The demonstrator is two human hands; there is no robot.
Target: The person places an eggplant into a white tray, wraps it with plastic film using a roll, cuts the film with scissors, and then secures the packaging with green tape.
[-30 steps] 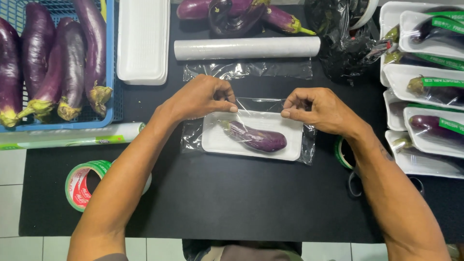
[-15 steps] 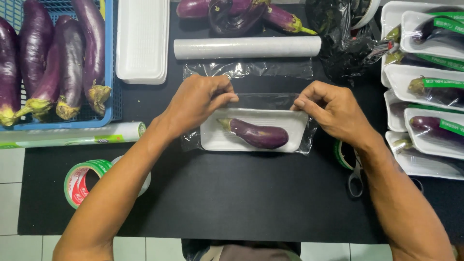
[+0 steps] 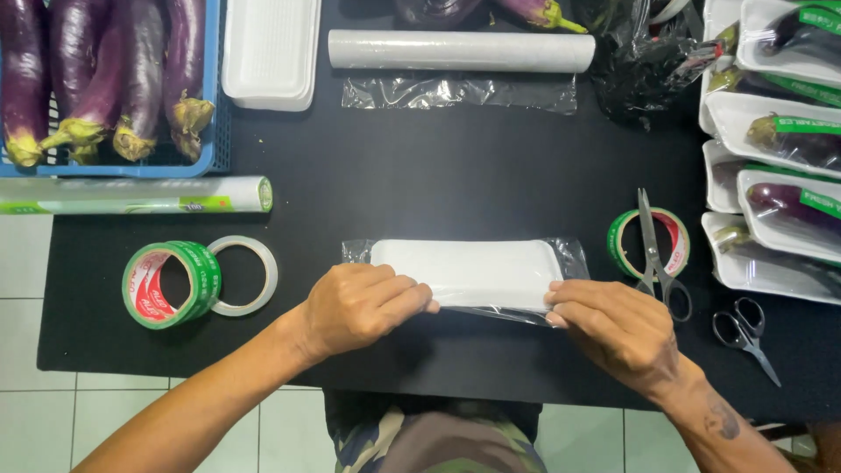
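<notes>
Wrapping a white foam tray (image 3: pixel 464 271) in cling film (image 3: pixel 569 258), centre of the black counter (image 3: pixel 420 175).

Left hand (image 3: pixel 359 307) and right hand (image 3: pixel 613 324) pinching film at the lower edge; loose grip risks tearing or unwrapping.

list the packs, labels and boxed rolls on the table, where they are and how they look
Wrapped tray: centre, under both hands, white oblong in clear film.
Finished packs: right edge, stacked white trays with purple eggplants.
Green labels: strips across those packs.
Film box: left, long, white and green.
Green tape roll: left, printed red and white inside.
</notes>
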